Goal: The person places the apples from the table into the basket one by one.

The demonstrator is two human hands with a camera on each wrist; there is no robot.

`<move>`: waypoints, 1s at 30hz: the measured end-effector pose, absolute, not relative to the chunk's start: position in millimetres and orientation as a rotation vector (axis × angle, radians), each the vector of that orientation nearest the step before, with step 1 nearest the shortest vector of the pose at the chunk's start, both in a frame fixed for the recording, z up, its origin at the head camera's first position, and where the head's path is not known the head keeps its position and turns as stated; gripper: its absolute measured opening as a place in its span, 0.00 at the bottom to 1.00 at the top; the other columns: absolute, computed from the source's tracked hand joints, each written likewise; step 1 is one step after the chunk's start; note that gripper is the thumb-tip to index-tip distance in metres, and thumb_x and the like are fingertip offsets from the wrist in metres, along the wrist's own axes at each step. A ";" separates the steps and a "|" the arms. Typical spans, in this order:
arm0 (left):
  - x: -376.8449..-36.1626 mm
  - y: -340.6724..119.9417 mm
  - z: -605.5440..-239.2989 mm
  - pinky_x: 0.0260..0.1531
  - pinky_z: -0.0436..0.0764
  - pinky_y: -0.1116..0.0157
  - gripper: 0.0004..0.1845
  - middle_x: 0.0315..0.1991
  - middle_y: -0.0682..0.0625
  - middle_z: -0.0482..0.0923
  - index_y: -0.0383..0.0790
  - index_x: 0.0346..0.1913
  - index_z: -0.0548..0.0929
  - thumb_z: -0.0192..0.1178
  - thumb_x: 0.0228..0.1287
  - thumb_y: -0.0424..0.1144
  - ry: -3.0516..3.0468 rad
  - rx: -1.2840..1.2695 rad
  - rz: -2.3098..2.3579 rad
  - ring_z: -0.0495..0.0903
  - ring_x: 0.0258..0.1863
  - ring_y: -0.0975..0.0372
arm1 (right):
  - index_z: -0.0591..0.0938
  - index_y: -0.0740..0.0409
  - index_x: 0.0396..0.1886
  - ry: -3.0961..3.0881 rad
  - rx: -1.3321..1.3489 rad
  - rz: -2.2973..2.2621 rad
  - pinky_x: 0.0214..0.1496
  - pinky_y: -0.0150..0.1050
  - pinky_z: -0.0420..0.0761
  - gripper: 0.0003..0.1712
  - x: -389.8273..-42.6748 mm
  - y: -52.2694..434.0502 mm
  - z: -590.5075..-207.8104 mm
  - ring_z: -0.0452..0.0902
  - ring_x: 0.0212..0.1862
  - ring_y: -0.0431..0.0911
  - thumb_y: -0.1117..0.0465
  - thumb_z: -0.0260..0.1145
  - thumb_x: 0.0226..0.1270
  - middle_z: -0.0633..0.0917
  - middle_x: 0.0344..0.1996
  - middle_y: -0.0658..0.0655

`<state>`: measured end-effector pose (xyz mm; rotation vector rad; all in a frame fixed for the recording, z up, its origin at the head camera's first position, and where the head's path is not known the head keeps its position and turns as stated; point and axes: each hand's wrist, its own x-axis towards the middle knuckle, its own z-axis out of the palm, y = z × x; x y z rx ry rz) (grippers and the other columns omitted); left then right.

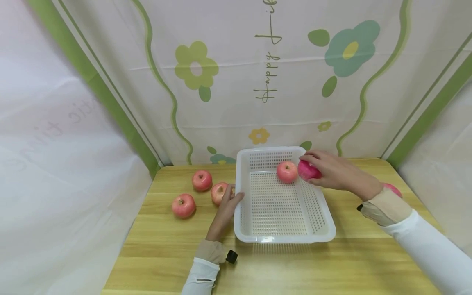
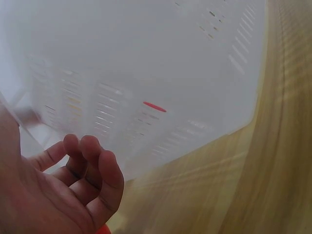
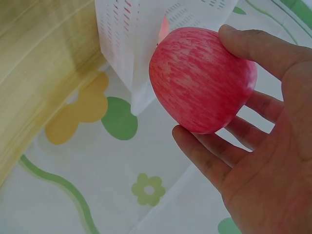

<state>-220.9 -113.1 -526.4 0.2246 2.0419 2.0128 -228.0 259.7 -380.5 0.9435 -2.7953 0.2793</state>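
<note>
We are gripping an apple in our right hand over the basket; releasing high could be bruising it, while our left hand's relaxed fingers are steadying the basket.

red apple | streaked pink skin | in right hand | over white basket's right rim

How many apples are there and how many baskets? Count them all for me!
Apples: 6. One in the basket, one held by the right hand, three on the table left of the basket, one partly hidden behind the right wrist.
Baskets: 1 white basket.
Total: 7 things.
</note>
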 end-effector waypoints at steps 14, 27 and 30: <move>-219.5 -112.1 -525.4 0.51 0.87 0.52 0.27 0.64 0.29 0.80 0.40 0.71 0.65 0.53 0.81 0.53 2.037 0.219 2.010 0.85 0.58 0.40 | 0.80 0.61 0.68 -2.826 0.994 0.222 0.51 0.54 0.86 0.39 -233.9 243.4 -387.8 0.81 0.55 0.57 0.57 0.83 0.59 0.81 0.61 0.63; -221.4 -111.0 -525.9 0.44 0.90 0.53 0.23 0.58 0.26 0.82 0.42 0.69 0.66 0.54 0.81 0.50 2.071 0.188 2.006 0.88 0.53 0.40 | 0.80 0.59 0.67 -2.858 1.039 0.213 0.48 0.49 0.87 0.36 -241.1 232.1 -396.4 0.82 0.53 0.54 0.56 0.83 0.60 0.81 0.60 0.62; -220.7 -111.3 -525.1 0.44 0.90 0.53 0.23 0.59 0.28 0.82 0.45 0.69 0.67 0.54 0.81 0.51 2.078 0.176 1.998 0.87 0.53 0.41 | 0.81 0.58 0.66 -2.872 1.035 0.213 0.47 0.48 0.87 0.35 -242.1 231.0 -398.2 0.82 0.54 0.54 0.56 0.83 0.59 0.81 0.61 0.62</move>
